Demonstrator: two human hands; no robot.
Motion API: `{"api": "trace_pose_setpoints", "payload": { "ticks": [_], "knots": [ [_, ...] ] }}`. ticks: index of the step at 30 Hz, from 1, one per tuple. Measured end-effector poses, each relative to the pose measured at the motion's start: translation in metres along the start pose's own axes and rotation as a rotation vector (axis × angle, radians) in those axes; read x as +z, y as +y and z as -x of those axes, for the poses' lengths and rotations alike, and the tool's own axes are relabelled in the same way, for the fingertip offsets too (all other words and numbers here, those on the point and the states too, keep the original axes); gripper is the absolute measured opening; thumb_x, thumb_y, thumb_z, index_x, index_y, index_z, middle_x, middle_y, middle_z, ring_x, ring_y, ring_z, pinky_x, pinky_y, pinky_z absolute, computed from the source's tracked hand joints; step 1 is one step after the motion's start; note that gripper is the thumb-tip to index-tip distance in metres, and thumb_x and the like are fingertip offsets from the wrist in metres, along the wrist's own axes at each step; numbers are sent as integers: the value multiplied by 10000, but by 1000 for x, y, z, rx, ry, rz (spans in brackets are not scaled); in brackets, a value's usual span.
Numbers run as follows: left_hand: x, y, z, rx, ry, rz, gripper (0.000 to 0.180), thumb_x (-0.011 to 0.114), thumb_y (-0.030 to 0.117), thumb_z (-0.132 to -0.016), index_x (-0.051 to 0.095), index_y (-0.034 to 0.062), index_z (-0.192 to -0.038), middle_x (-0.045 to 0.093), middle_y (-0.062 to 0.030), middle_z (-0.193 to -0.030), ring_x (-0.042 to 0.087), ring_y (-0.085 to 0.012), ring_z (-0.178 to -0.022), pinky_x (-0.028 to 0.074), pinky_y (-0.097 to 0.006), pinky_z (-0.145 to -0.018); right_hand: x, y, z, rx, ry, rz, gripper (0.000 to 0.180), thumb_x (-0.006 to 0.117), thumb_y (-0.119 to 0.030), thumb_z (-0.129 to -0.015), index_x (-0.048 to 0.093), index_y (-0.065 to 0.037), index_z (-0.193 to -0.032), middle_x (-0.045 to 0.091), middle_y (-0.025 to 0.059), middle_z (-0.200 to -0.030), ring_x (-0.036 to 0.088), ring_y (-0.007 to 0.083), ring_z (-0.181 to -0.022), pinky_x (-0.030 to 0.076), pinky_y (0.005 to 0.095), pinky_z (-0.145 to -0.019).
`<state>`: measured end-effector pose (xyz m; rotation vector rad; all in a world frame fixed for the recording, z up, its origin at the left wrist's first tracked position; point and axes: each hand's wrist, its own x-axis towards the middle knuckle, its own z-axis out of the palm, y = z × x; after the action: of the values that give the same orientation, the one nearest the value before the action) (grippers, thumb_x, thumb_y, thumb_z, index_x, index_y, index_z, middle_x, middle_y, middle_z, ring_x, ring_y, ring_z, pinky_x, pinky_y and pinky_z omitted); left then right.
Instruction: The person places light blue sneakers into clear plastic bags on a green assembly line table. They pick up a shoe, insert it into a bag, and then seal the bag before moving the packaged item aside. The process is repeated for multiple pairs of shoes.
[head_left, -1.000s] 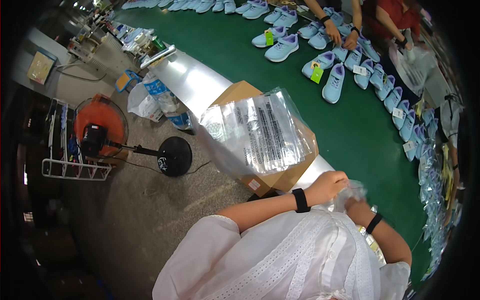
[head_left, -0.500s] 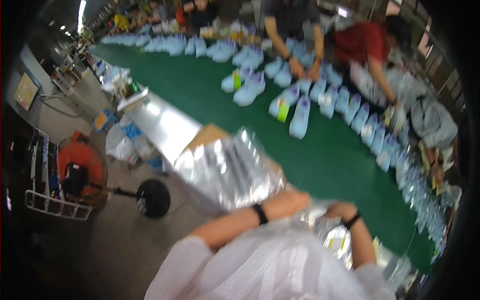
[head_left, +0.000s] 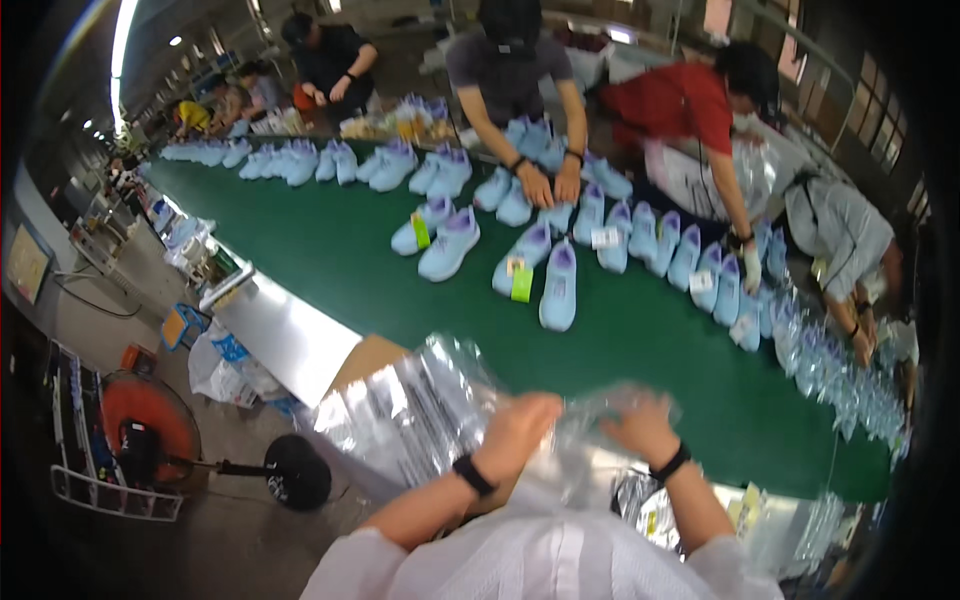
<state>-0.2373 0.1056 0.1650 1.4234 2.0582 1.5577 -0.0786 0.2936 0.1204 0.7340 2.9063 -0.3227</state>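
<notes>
Between my two hands a clear plastic bag (head_left: 573,455) is stretched, above the near edge of the green work surface. My left hand (head_left: 517,432) is closed on one side of the bag, its back toward me. My right hand (head_left: 643,427) grips the other side, with the film around its fingers. Just left of my left hand lies a pile of clear plastic bags (head_left: 405,412) on a brown cardboard box (head_left: 362,358). Beyond my hands, a light blue shoe (head_left: 559,290) stands by a shoe with a green tag (head_left: 520,283).
Rows of light blue shoes (head_left: 447,245) with purple linings cover the far side of the green surface (head_left: 350,250). Bagged shoes (head_left: 830,365) sit at the right. Several co-workers handle shoes across from me. A fan (head_left: 150,430) stands on the floor at left.
My hands have moved up and farther forward, and the clear bag now shows spread between them. My view has shifted, and the co-worker in red reaches lower over the shoes.
</notes>
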Motion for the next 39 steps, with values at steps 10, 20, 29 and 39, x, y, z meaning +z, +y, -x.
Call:
{"api": "trace_pose_setpoints", "payload": {
  "ticks": [10, 20, 29, 39],
  "knots": [
    [-17, -61, -65, -647, 441, 893, 236, 442, 225, -945, 520, 43, -1072, 456, 15, -715, 471, -69, -595, 487, -253, -601, -115, -34, -61, -769, -504, -928, 214, 614, -196, -827, 650, 5, -890, 647, 162, -859, 625, 295, -799, 486, 328, -727],
    [-48, -82, -78, -760, 522, 761, 85, 513, 101, -887, 534, 18, -883, 472, 27, -646, 424, -47, -507, 345, -206, -429, 42, 97, -408, -534, 437, 121, 314, 586, -79, -657, 570, -34, -968, 558, 118, -973, 541, 299, -923, 461, 384, -776],
    [-65, -110, -67, -822, 419, 683, 120, 505, -4, -843, 555, -13, -951, 550, -23, -735, 521, -86, -643, 434, -209, -589, 84, 72, -445, -586, 104, 224, 282, 606, -80, -617, 567, -80, -896, 611, 120, -865, 583, 268, -897, 404, 405, -874],
    [-27, -119, -84, -610, 405, 319, 90, 564, 62, -850, 556, 16, -927, 512, 29, -714, 442, -39, -605, 362, -192, -525, 143, 136, -177, 212, 111, -116, 391, 619, -158, -660, 426, 29, -944, 569, 213, -852, 567, 376, -802, 458, 453, -686]
  ]
}}
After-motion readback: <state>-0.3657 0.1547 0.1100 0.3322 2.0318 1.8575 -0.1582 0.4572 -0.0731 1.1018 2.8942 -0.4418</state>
